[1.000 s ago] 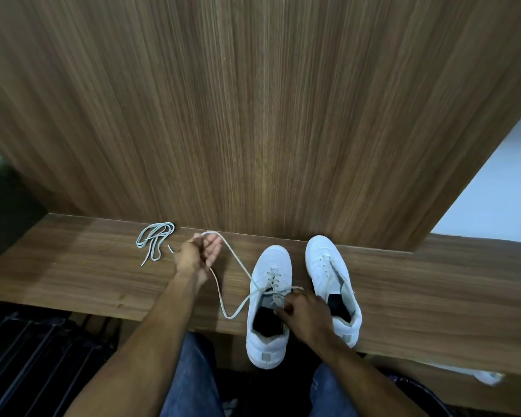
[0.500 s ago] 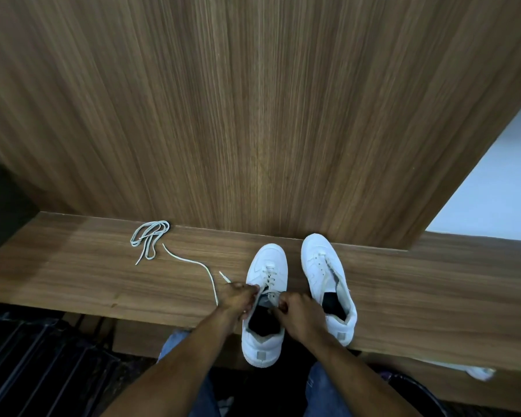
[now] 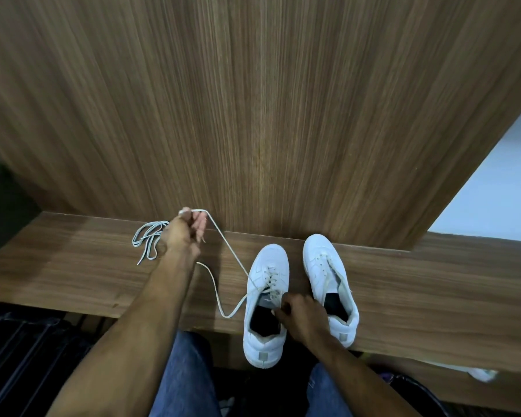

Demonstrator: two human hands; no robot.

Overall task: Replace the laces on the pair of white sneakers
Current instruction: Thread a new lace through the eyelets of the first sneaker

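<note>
Two white sneakers stand side by side on a wooden ledge (image 3: 73, 266), toes toward the wall. The left sneaker (image 3: 265, 341) has a white lace (image 3: 232, 251) running out of its eyelets up to my left hand (image 3: 184, 233), which is raised near the wall and closed on that lace. A slack loop of the lace lies on the ledge. My right hand (image 3: 301, 317) grips the tongue and lacing area of the left sneaker. The right sneaker (image 3: 322, 260) has a loose lace in its eyelets. A bundled grey lace (image 3: 146, 239) lies left of my left hand.
A tall wood-grain panel (image 3: 253, 115) rises right behind the ledge. Dark slatted furniture (image 3: 21, 356) sits below at the left. My blue jeans (image 3: 184, 380) show at the bottom. A pale wall (image 3: 494, 191) shows at the right.
My left hand went from the sneaker's eyelets up and left toward the wall, drawing the lace out taut. My right hand stayed on the left sneaker.
</note>
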